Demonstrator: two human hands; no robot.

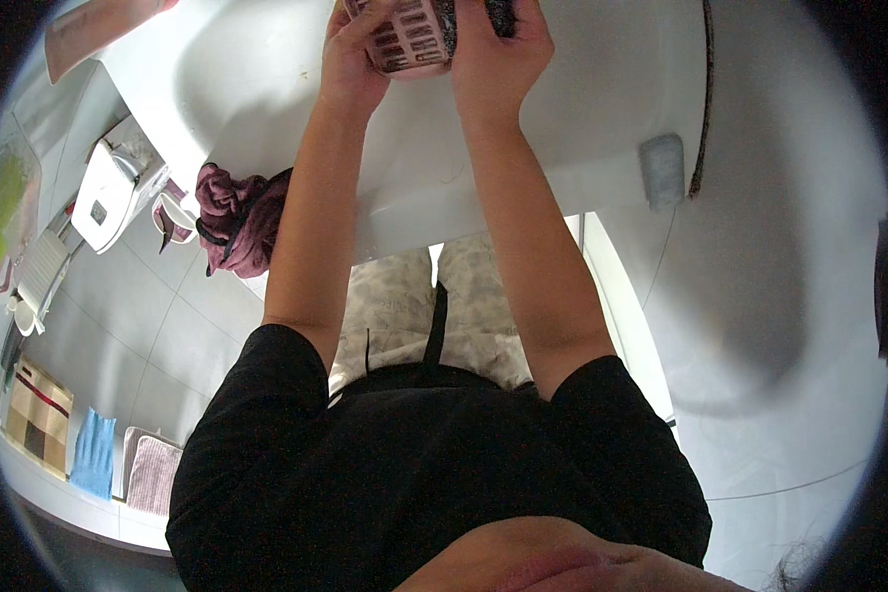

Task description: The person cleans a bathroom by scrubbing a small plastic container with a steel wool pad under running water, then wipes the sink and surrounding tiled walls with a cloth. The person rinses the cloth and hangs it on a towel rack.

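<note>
Gripping a slotted pink piece point(405, 44) by its left side, the left hand point(355, 64) was at 12 o'clock, its fingers partly closed. The right hand point(498, 61) was closed around the other side, with a dark, speckled part point(502, 16) showing between thumb and fingers; whether that part belonged to the pink piece could not be told. The upper edge of the view cut off the 2 hands, along with the top of what they held.

Below them spread a white basin point(562, 123). The 2 bare forearms point(311, 217) crossed its near rim, and the left forearm hid part of a bunched purple cloth point(235, 222) at 10 o'clock, near that rim. Farther out at 10 o'clock, a pink, bottle-like thing point(99, 37) was by the basin's corner. Between 9 and 10 o'clock, past the cloth, was a white fixture point(106, 202). At 2 o'clock, a grey-blue block point(663, 170) was just beside the lower end of a dark strip point(706, 99).

Toward 8 o'clock, a blue cloth point(94, 454) was between a plaid beige panel point(41, 414) and a ribbed mauve cloth point(155, 476). At 3 o'clock, a dark object point(886, 291) was too dim to identify. A black shirt point(434, 454) filled 6 o'clock, below pale patterned trousers point(390, 296).
</note>
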